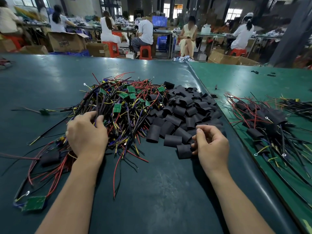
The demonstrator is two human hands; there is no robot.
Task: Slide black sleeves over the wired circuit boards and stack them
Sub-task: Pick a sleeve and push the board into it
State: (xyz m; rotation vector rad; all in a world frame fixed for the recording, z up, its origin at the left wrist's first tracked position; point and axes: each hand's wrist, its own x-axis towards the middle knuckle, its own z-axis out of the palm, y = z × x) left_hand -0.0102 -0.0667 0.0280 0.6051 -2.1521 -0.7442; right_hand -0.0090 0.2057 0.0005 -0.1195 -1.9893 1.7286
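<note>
Tangling is our risk: our left hand (87,132) curls into the wire pile (118,108), our right hand (211,144) pinches one black sleeve (184,151), and pulling may drag several boards.

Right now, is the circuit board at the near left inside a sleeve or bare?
Bare: the circuit board shows its green face uncovered, wires attached.

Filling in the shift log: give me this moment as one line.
stage: pickup | left hand: gripping wires in wired board pile | right hand: pinching black sleeve | sleeved stack: far right
</note>
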